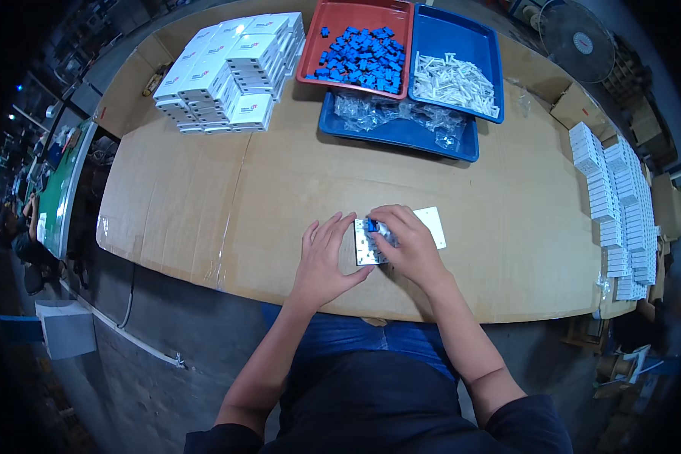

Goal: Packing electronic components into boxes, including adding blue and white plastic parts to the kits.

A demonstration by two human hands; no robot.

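A white rectangular plate (433, 224) lies flat on the cardboard-covered table (242, 197) near its front edge. My left hand (327, 257) rests flat beside the plate's left end, fingers apart, touching its edge. My right hand (407, 244) covers the plate's middle and pinches a small blue plastic piece (371, 225) against the plate's upper left corner. The part of the plate under my right hand is hidden.
At the back stand a red tray (333, 23) of blue pieces, a blue tray (473, 45) of white pieces and a lower blue tray (401, 132) with clear bags. Stacked white boxes (231, 72) sit back left; rows of white plates (620, 204) line the right edge.
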